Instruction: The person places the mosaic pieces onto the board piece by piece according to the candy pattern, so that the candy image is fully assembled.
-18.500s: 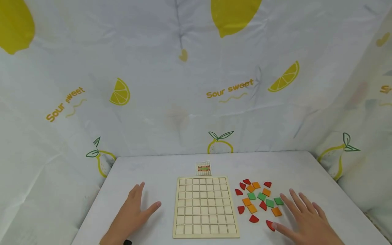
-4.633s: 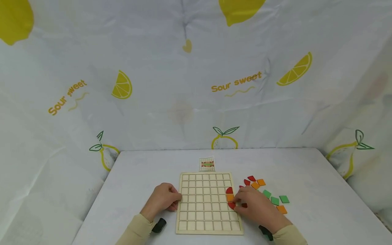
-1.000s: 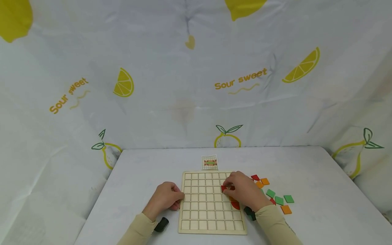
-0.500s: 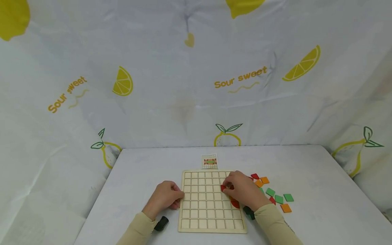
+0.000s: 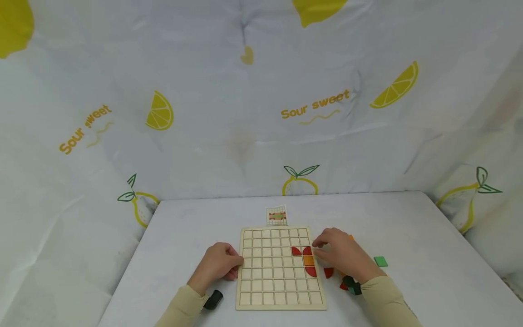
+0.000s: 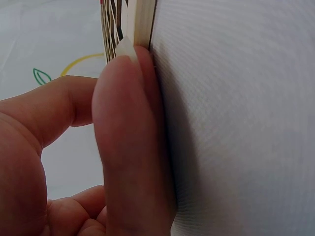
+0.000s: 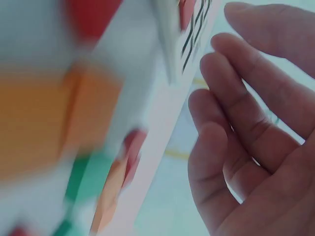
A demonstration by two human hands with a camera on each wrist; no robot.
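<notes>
- The left hand [image 5: 218, 265] gripped the left edge of the wooden grid board [image 5: 261, 290], its grip closed round the rim; the left wrist view showed the thumb [image 6: 130, 147] pressed against the board's side.
- The right hand [image 5: 342, 254] hovered just beside the board's right edge, its grip loose, fingers [image 7: 231, 83] relaxed and holding nothing.
- On the board lay two red quarter pieces [image 5: 301, 250] side by side, an orange square [image 5: 308, 260] below them and another red piece [image 5: 311, 271] under that.
- A green square [image 5: 380, 261] and a red piece [image 5: 328, 272] lay loose on the tabletop [image 5: 184, 227], right of the board.
- A small pattern card [image 5: 276, 215] sat just beyond the board's far edge.
</notes>
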